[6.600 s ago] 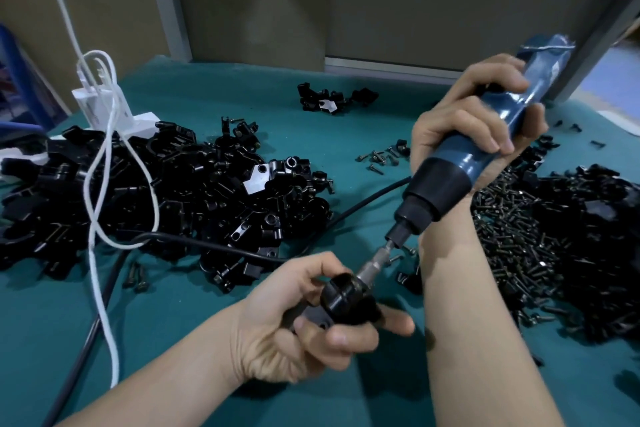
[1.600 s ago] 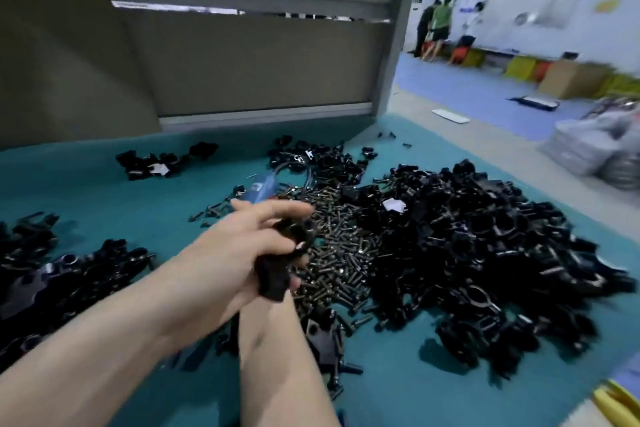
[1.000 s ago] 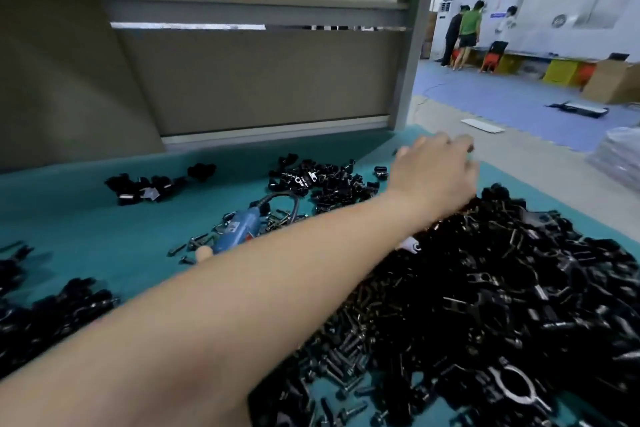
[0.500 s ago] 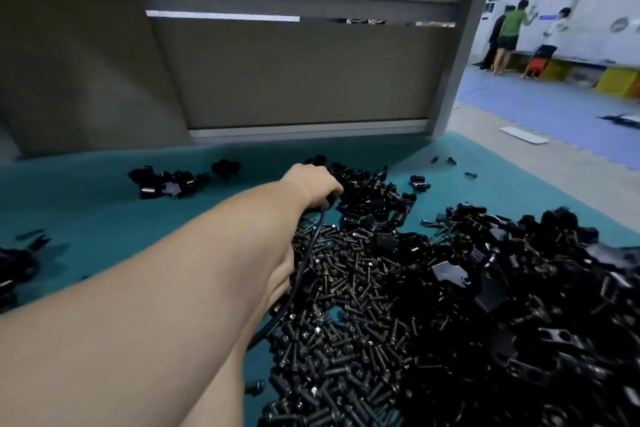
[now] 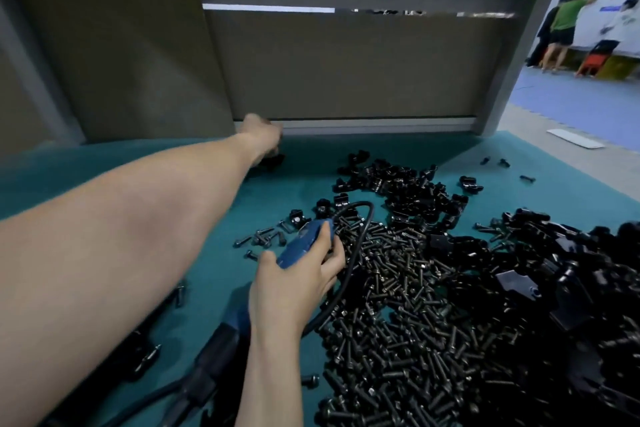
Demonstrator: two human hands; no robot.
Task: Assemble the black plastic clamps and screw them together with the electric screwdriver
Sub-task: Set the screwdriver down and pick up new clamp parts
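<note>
Bench (image 5: 104, 163): teal top, shut in at the back by a grey panel (image 5: 346, 73); an open hall lies off to the right.
Stock: screws (image 5: 398, 305) are heaped in the middle, with loose clamps (image 5: 571, 288) banked to their right. A small far heap (image 5: 270, 160) of black parts lies just under the panel.
Change: seconds ago the left hand (image 5: 259, 135) held a clamp under the raised driver. Half a second ago it was down among the parts beside the cord (image 5: 356, 218). Now its arm is stretched to the back, with the hand over the far heap.
Left hand: knuckles up, fingers curled down. It is blurred, so I cannot tell whether it grips a part.
Right hand (image 5: 298, 284): fingers and thumb are wrapped round the blue body of the screwdriver (image 5: 301, 246).
Screwdriver place: low on the bench, just left of the screws and well apart from the left hand.
Screwdriver axis: it runs from near-left to far-right. The black nose points back toward the person and the corded tail points away.
Meaning: probably one clamp is done and the next part is being fetched, with no driving going on.
</note>
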